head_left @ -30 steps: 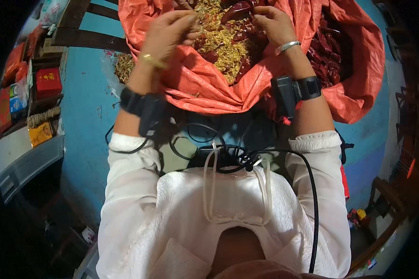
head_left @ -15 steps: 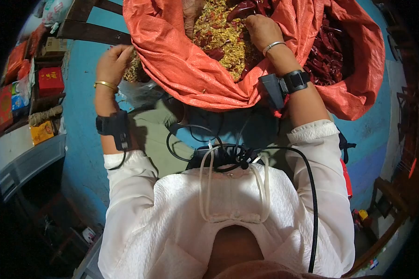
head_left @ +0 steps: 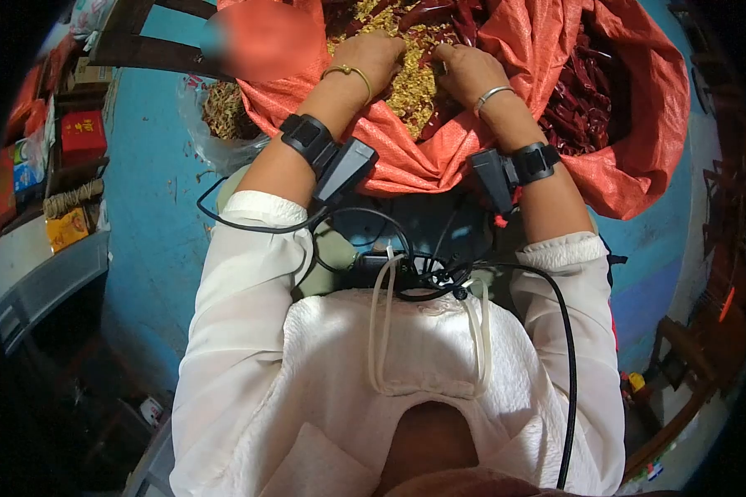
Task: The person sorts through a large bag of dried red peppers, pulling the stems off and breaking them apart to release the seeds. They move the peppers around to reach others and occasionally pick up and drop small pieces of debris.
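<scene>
Glossy dark-red chilies and yellow seeds lie in the far orange-red sack. Left hand and right hand curl over them, fingertips partly hidden; I cannot tell their grip.

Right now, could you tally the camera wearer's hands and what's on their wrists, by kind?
Hands: 2 (left hand, right hand)
Bracelets: 2 (gold bracelet, silver bracelet)
Black wrist devices: 2 (left device, right device)
Total: 6
</scene>
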The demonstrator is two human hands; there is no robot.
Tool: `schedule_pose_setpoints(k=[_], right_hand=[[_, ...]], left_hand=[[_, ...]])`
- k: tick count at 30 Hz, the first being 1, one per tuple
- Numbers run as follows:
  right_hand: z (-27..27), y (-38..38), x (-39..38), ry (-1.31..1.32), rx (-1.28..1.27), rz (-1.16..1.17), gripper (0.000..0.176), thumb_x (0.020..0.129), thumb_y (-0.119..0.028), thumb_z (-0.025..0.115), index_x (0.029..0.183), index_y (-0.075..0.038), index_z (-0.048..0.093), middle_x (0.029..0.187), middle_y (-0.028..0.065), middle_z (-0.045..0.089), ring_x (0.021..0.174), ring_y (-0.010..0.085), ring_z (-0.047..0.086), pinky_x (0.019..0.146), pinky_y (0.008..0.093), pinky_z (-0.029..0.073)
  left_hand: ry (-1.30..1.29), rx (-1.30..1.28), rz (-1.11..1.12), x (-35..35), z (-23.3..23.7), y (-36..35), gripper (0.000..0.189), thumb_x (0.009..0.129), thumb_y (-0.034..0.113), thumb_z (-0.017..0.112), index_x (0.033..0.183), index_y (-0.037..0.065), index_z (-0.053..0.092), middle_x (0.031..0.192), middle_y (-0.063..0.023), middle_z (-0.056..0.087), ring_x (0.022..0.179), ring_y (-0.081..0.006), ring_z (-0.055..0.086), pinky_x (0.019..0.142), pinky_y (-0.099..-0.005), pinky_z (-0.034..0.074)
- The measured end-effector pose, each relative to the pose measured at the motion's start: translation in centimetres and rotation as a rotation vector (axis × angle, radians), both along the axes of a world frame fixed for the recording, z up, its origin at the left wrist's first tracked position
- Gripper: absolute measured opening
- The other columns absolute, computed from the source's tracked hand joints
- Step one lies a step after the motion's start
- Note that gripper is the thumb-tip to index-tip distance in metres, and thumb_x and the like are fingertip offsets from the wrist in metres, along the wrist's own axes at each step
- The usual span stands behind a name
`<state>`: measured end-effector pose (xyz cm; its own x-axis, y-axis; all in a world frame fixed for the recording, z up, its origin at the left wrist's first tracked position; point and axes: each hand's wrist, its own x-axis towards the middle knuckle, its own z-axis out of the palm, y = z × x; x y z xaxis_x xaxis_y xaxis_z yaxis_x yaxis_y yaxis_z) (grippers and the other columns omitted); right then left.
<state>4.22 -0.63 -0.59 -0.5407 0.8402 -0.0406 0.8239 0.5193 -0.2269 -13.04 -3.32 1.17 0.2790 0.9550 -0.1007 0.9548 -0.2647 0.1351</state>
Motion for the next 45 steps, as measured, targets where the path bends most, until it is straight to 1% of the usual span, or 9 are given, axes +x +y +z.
schedule_pose_setpoints(k=[6,9,22,24,26,31,35,41,45], right_hand=[[-1.8,0.6,-3.0,0.162,-0.103,-0.039,0.03,0.069,-0.014,0.06,0.098,-0.006,0.054,0.085,0.0177,0.059,0.082,0.0338,0.056,0.074,0.0398,0.045],[-3.1,0.5,-4.7,0.406,0.105,0.072,0.02,0.071,-0.012,0.052,0.088,-0.001,0.054,0.087,0.0192,0.058,0.083,0.0341,0.056,0.074,0.041,0.045],[-0.4,2.3,-1.2,0.197,-0.003,-0.134,0.023,0.074,-0.014,0.053,0.096,-0.011,0.059,0.089,0.0142,0.059,0.084,0.0314,0.057,0.074,0.039,0.046],[-1.2,2.3,-1.4,0.353,0.24,-0.141,0.025,0.073,-0.012,0.057,0.098,-0.014,0.057,0.089,0.0113,0.056,0.083,0.0305,0.056,0.069,0.0384,0.046],[-2.1,2.5,-1.8,0.301,0.232,-0.159,0.027,0.072,-0.012,0.057,0.099,-0.014,0.056,0.091,0.0105,0.055,0.084,0.0303,0.055,0.069,0.0381,0.046],[-1.1,2.5,-1.7,0.424,0.253,-0.163,0.024,0.073,-0.015,0.056,0.097,-0.012,0.056,0.093,0.0138,0.056,0.083,0.0313,0.056,0.071,0.0394,0.047],[-0.2,1.1,-1.6,0.107,0.065,-0.048,0.015,0.073,-0.02,0.055,0.083,-0.01,0.061,0.085,0.0142,0.059,0.079,0.0299,0.058,0.068,0.0394,0.047],[-2.4,0.2,-3.2,0.031,0.122,-0.014,0.018,0.072,-0.026,0.056,0.081,-0.011,0.061,0.081,0.0123,0.06,0.077,0.03,0.058,0.065,0.0397,0.047],[-1.8,0.7,-2.4,0.124,0.031,-0.049,0.02,0.07,-0.024,0.058,0.082,-0.009,0.061,0.079,0.0127,0.061,0.075,0.0298,0.058,0.066,0.0383,0.047]], left_hand=[[0.129,0.019,0.107,-2.7,-1.6,1.9,0.022,0.078,0.022,0.052,0.097,0.012,0.057,0.096,-0.0105,0.057,0.088,-0.0284,0.055,0.074,-0.0391,0.045],[0.14,0.06,0.2,-4.4,-1.2,1.9,0.019,0.075,0.017,0.053,0.091,0.01,0.06,0.092,-0.0148,0.059,0.084,-0.0305,0.058,0.074,-0.039,0.047],[-0.278,0.09,0.116,-3.2,-0.6,1.5,0.024,0.076,0.021,0.055,0.097,0.012,0.059,0.088,-0.013,0.06,0.081,-0.0298,0.057,0.072,-0.0365,0.045],[-0.262,0.05,0.041,-2.5,-1.6,1.1,0.024,0.075,0.02,0.056,0.097,0.012,0.059,0.089,-0.0128,0.06,0.082,-0.0297,0.057,0.074,-0.0363,0.045],[-0.173,-0.085,0.043,-2.3,-2.2,0.7,0.026,0.076,0.019,0.051,0.101,0.02,0.059,0.093,-0.012,0.059,0.086,-0.0291,0.057,0.077,-0.0381,0.045],[-0.18,0.002,0.179,-4.0,-0.8,1.0,0.028,0.075,0.02,0.052,0.102,0.017,0.057,0.093,-0.0123,0.059,0.086,-0.0296,0.057,0.077,-0.0394,0.045],[-0.183,0.044,0.14,-3.4,-0.6,1.0,0.026,0.075,0.016,0.053,0.101,0.012,0.057,0.09,-0.014,0.059,0.084,-0.0301,0.056,0.074,-0.0359,0.045],[-0.67,-0.068,0.21,-3.0,-2.7,0.8,0.021,0.076,0.014,0.053,0.095,0.007,0.059,0.07,-0.0069,0.059,0.057,-0.0117,0.055,0.054,-0.0256,0.046],[-0.744,-0.226,0.245,-2.9,-1.7,1.0,0.018,0.076,0.009,0.056,0.094,0.004,0.057,0.068,-0.0016,0.057,0.058,-0.0087,0.053,0.052,-0.0221,0.044]])
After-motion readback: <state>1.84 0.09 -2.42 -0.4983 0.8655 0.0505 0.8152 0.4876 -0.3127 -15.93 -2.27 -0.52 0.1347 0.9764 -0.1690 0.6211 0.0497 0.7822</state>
